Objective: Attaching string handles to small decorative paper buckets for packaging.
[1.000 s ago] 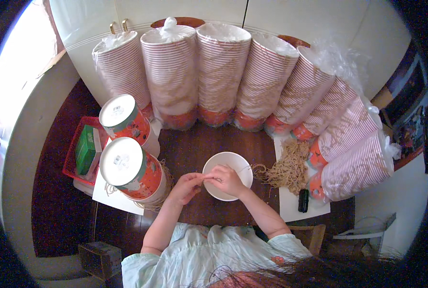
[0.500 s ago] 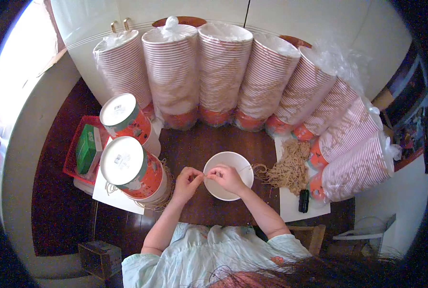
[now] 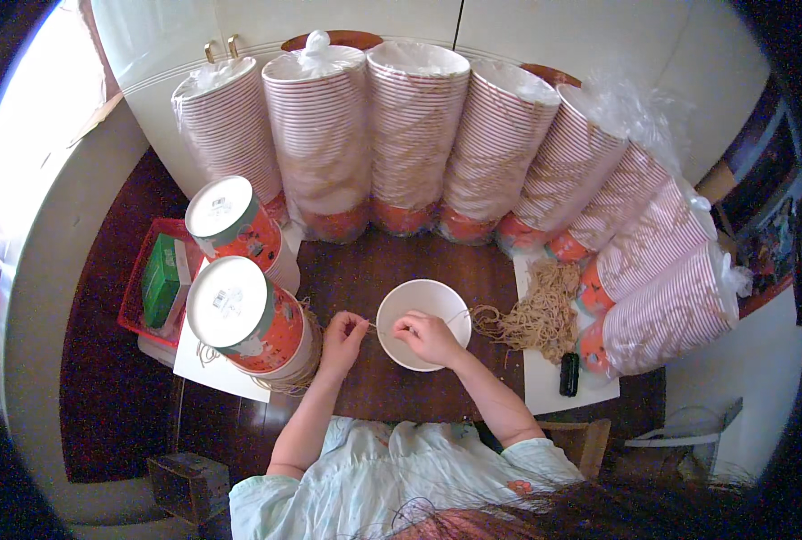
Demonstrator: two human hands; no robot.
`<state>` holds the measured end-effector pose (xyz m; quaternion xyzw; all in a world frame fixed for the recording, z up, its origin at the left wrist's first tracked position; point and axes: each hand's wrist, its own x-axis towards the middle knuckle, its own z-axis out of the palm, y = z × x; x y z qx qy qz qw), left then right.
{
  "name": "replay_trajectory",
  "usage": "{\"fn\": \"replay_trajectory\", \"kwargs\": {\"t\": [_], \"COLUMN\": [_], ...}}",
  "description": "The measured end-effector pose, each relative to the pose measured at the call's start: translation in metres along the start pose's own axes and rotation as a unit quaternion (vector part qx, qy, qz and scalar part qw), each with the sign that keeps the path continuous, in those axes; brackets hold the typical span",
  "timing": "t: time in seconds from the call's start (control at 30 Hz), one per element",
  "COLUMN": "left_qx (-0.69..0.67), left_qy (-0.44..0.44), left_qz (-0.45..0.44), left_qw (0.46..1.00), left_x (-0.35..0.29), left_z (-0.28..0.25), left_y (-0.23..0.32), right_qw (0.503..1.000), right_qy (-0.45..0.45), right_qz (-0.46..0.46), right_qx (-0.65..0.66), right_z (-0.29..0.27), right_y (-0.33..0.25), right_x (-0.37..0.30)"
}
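Observation:
A white round paper bucket (image 3: pixel 430 295) stands on the table in front of me. Beside its left rim, my left hand (image 3: pixel 340 342) pinches the end of a thin tan cord (image 3: pixel 372 326). Over the bucket's mouth, my right hand (image 3: pixel 428 340) has thumb and forefinger pressed together, seemingly on the same cord; the exact grip is too small to see. From the bucket's right rim, cord leads to a tangled pile of tan cords (image 3: pixel 552 310) on white paper to the right.
Tall stacks of plastic-wrapped paper buckets (image 3: pixel 318 135) curve around the back and right. Two upturned stacks of orange-printed buckets (image 3: pixel 279 337) stand at left, beside a red basket (image 3: pixel 131 297) holding a green box (image 3: pixel 161 288). A small black object (image 3: pixel 569 374) lies near the cord pile.
My hands have moved slightly apart, and a short length of cord now shows between them. The bucket has shifted a little up and to the left.

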<state>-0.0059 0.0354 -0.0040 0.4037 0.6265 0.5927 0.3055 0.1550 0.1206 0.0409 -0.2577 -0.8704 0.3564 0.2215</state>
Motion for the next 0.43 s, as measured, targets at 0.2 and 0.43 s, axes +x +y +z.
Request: {"fn": "replay_trajectory", "kwargs": {"t": [0.2, 0.43], "left_qx": [0.111, 0.248], "left_qy": [-0.020, -0.137], "left_qz": [0.071, 0.248], "left_qw": [0.991, 0.926], "left_x": [0.000, 0.012], "left_z": [-0.003, -0.007], "left_y": [0.009, 0.062], "right_qw": [0.998, 0.999], "right_qy": [0.005, -0.050], "right_qz": [0.039, 0.006], "right_qx": [0.049, -0.020], "right_z": [-0.012, -0.024], "right_y": [0.000, -0.020], "right_x": [0.005, 0.023]}}
